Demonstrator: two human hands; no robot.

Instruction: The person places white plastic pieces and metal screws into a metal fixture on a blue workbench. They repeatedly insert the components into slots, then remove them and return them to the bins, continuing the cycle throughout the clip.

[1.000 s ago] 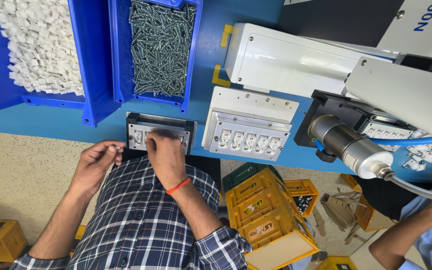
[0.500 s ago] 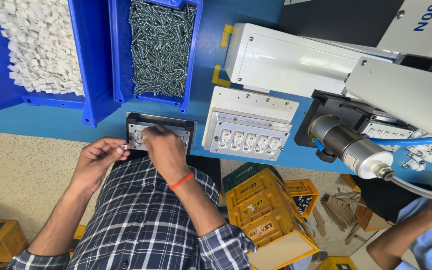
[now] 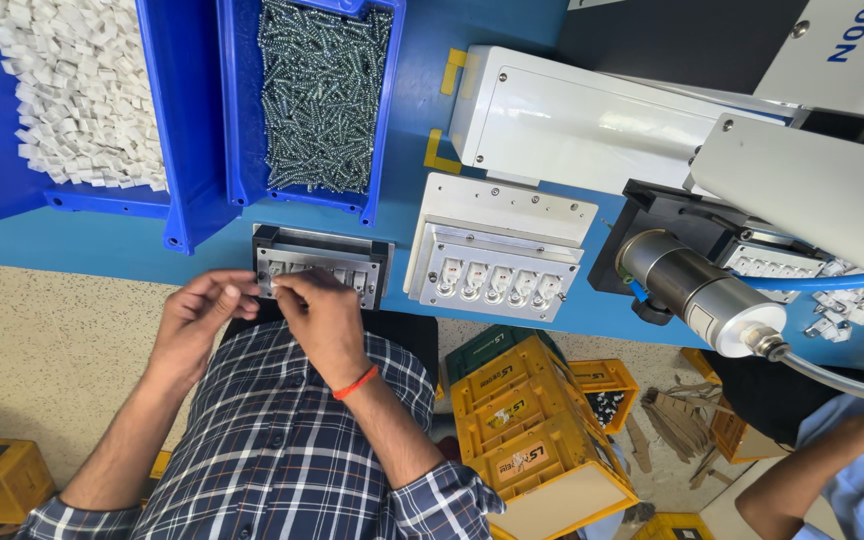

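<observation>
A small dark fixture (image 3: 322, 262) with a row of slots is seen at the near edge of the blue desk (image 3: 72, 245), left of frame centre. The right hand (image 3: 320, 318), orange band on the wrist, is rested at the fixture's front edge, fingers pinched together on something too tiny to make out. The left hand (image 3: 192, 320) is held just beside it, fingertips closed on a small white piece (image 3: 231, 291). Two blue bins are sat above: white clips (image 3: 72, 90) upper left, screws (image 3: 320, 95) next to it
</observation>
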